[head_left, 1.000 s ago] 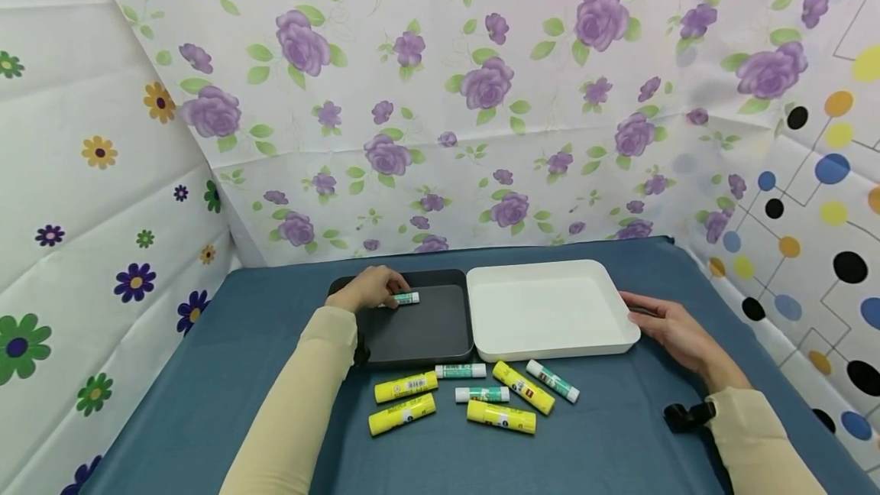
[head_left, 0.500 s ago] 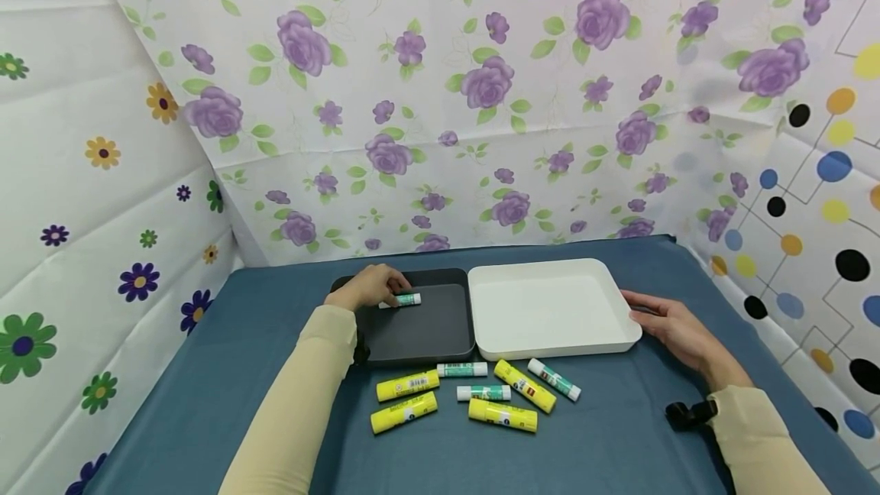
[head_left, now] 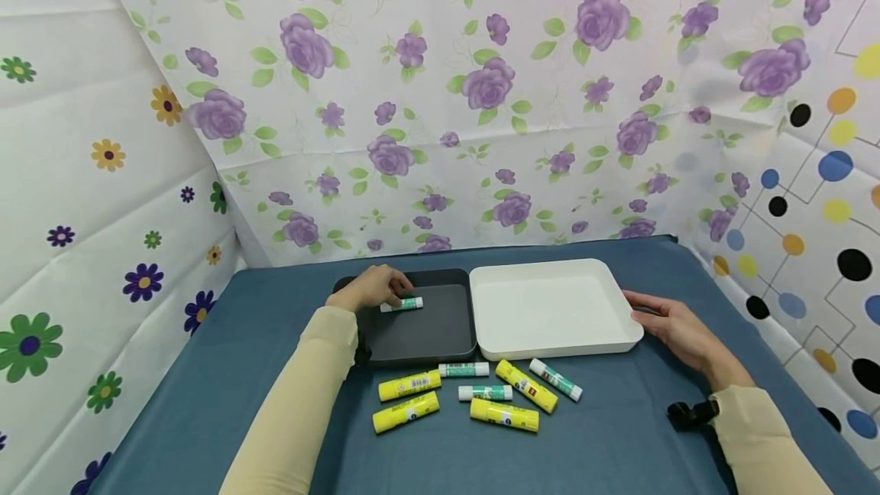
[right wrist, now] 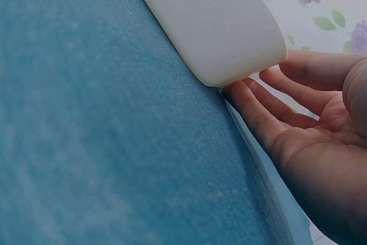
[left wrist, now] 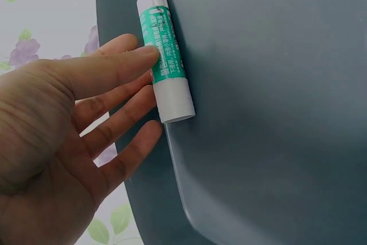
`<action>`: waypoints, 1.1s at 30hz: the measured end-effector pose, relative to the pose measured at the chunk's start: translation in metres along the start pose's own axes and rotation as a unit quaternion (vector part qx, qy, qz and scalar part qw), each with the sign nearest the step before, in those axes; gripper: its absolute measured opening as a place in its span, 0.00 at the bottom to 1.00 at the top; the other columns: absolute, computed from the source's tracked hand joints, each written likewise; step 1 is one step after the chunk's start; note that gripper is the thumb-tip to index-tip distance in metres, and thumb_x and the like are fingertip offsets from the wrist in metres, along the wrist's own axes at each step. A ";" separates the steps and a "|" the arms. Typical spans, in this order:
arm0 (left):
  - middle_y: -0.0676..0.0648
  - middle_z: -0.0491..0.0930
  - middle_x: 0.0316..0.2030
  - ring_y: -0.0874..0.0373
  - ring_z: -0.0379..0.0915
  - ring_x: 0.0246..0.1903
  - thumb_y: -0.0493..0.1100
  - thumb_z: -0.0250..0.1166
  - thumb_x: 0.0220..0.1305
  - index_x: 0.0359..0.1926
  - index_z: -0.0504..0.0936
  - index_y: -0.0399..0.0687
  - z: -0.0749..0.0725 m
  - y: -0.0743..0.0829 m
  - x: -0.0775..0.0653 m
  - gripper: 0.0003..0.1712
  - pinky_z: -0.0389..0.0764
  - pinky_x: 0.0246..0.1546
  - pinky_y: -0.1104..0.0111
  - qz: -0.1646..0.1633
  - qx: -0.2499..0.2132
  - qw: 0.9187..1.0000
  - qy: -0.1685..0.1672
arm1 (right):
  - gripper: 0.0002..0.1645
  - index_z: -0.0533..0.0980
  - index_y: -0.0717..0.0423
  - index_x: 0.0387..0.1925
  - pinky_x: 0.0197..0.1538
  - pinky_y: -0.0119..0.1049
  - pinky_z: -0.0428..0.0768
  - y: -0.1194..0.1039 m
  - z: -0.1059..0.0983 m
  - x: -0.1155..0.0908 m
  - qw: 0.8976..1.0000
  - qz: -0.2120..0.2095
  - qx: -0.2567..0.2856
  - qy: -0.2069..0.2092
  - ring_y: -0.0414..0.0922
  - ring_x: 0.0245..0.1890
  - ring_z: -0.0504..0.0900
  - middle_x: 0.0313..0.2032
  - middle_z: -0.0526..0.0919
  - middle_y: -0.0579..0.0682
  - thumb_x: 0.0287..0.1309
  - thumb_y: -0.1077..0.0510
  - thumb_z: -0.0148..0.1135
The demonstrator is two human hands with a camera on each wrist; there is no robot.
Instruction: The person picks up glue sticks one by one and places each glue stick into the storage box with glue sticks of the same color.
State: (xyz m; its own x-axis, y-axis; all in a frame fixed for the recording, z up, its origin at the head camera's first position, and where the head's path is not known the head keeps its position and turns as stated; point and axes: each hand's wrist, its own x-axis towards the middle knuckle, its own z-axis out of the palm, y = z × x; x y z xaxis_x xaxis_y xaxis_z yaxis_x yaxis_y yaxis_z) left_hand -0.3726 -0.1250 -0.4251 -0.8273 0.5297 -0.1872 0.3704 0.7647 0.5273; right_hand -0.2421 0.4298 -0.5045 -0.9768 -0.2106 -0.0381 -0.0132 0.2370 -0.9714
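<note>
In the head view, my left hand (head_left: 371,289) is over the left side of a dark grey tray (head_left: 426,334). It pinches a small glue stick (left wrist: 164,55) with a green label and white ends, thumb on the label and fingers behind. The stick lies against the tray's floor near its wall in the left wrist view. At the far right, my right hand (head_left: 677,331) touches the right end of a white tray (head_left: 550,308). Its fingers are fairly straight, with the tips against the tray's wall and corner in the right wrist view.
In front of the trays lie several yellow glue sticks (head_left: 504,415) and 3 smaller green-and-white glue sticks (head_left: 485,393), on a blue cloth (head_left: 591,449). The two trays stand side by side. Flowered sheets (head_left: 440,98) hang behind the table.
The view has shifted slightly. The small glue stick in my left hand has tilted a little, its right end showing more. My right hand keeps its place at the white tray.
</note>
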 end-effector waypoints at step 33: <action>0.39 0.85 0.49 0.48 0.82 0.48 0.35 0.65 0.74 0.61 0.83 0.37 -0.005 -0.003 -0.016 0.17 0.84 0.50 0.54 0.055 -0.042 0.997 0.024 | 0.42 0.54 0.67 0.80 0.57 0.20 0.75 -0.001 0.001 -0.001 1.000 -0.003 0.000 -0.001 0.18 0.58 0.70 0.78 0.53 0.71 0.78 0.51 0.58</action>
State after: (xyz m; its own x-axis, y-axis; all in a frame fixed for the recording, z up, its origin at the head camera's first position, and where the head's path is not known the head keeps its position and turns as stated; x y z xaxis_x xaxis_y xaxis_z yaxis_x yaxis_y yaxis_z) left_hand -0.3627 -0.1382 -0.4193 -0.8035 0.5891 -0.0853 0.4254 0.6685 0.6100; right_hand -0.2413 0.4290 -0.5041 -0.9761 -0.2149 -0.0324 -0.0196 0.2359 -0.9716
